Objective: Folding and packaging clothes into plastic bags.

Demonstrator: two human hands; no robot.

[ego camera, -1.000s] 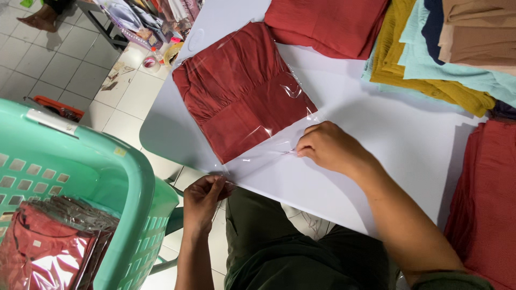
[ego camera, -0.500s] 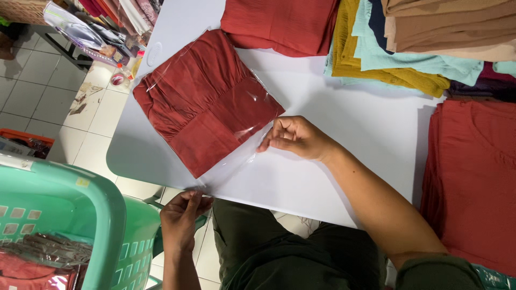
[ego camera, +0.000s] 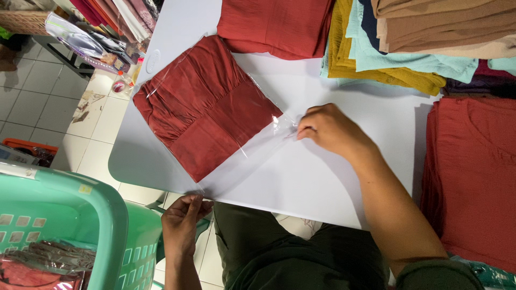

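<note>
A folded red garment [ego camera: 207,107] of matt, softly gathered cloth is enclosed in a clear plastic bag [ego camera: 252,147], thin and glossy, with creases catching the light. The table [ego camera: 301,177] is smooth, white and faintly sheened. Matt woven cloth is seen in the stacked fabrics [ego camera: 408,48], some crinkled in texture. The green basket [ego camera: 70,215] is moulded plastic, smooth with a dull gloss, and shiny wrapped packets [ego camera: 48,263] lie inside. The floor [ego camera: 59,107] is tiled and semi-glossy.

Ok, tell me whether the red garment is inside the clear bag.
Inside. Glossy film of the bag covers the folded garment, and its empty end stretches between the left hand and right hand.
</note>
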